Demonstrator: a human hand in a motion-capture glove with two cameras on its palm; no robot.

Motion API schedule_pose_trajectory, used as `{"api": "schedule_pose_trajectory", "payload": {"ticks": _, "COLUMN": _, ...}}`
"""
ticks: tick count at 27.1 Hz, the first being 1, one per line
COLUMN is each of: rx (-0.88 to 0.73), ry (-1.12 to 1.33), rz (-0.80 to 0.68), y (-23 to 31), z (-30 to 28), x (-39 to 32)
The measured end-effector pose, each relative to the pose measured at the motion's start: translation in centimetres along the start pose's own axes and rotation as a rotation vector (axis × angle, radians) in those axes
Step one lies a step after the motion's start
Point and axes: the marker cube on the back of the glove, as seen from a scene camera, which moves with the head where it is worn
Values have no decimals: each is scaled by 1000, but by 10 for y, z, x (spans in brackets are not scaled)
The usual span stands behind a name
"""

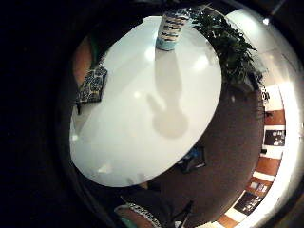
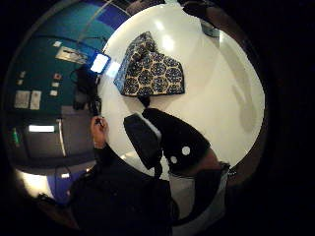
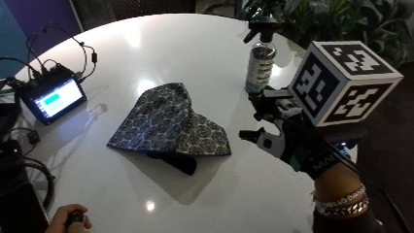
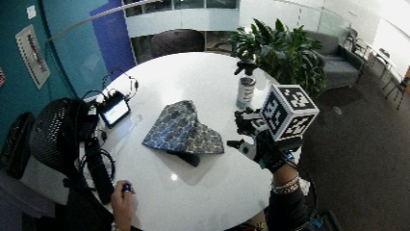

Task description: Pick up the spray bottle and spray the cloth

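So we had the gloved right hand (image 3: 294, 133) raised, holding nothing, finger spread unclear, near the spray bottle (image 3: 261, 53) upright on the white table (image 3: 162, 43) beyond the patterned cloth (image 3: 171, 124); best to reach forward and wrap its body under the trigger.

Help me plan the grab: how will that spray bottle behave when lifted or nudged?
The spray bottle stands tall and narrow on the table, so a sideways nudge could tip it. It looks like clear, rigid plastic, probably smooth. Its trigger head may make it top-heavy.
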Motion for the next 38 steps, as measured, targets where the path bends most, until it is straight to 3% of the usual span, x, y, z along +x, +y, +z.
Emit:
{"api": "schedule_pose_trajectory", "payload": {"ticks": 12, "rx": -40, "ry": 40, "rz": 26, "y": 0, "z": 13, "x": -4}}
{"api": "schedule_pose_trajectory", "payload": {"ticks": 22, "rx": 52, "ry": -31, "rz": 64, "y": -28, "z": 11, "x": 5}}
{"api": "schedule_pose_trajectory", "payload": {"ticks": 34, "rx": 169, "ry": -114, "rz": 395, "y": -113, "z": 16, "x": 62}}
{"api": "schedule_pose_trajectory", "payload": {"ticks": 38, "rx": 290, "ry": -178, "rz": 491, "y": -138, "z": 19, "x": 83}}
